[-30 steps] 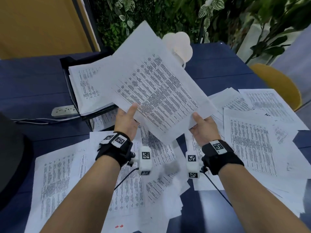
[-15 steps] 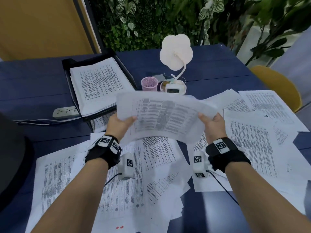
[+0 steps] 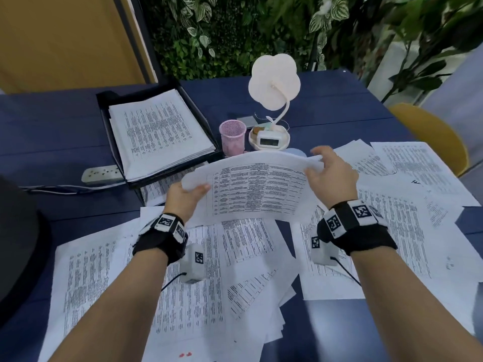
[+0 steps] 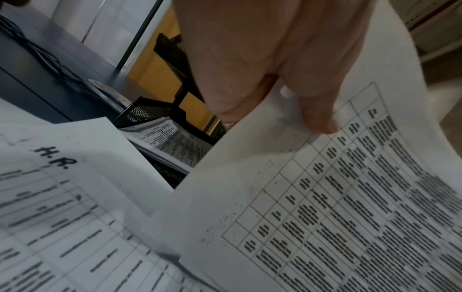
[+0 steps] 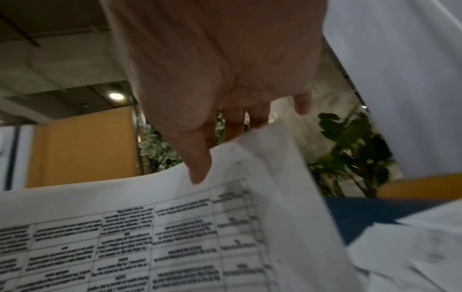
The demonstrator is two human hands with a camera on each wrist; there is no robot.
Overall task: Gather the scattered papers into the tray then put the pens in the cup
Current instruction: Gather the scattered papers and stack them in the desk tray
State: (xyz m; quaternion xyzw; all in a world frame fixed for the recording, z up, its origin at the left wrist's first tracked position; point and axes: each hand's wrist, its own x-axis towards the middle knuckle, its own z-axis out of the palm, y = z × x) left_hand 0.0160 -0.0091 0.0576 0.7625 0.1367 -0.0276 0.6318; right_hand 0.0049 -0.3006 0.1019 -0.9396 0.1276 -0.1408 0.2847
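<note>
Paper-gathering step: best done by keeping the white printed sheet (image 3: 257, 190) level and sliding it squarely onto the stack in the black mesh tray (image 3: 209, 131) at ten o'clock. Left hand (image 3: 183, 198) pinching the left edge, thumb on top; right hand (image 3: 330, 173) curled over the far right corner, both above the blue desk (image 3: 52, 126).

Left hand (image 4: 270, 65) pinching printed sheet (image 4: 337, 197) above tray (image 4: 160, 112)

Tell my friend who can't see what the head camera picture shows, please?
Two hands, left hand and right hand, hold a printed sheet above a blue table strewn with papers. Behind sit a black tray of papers and a pink cup.
</note>
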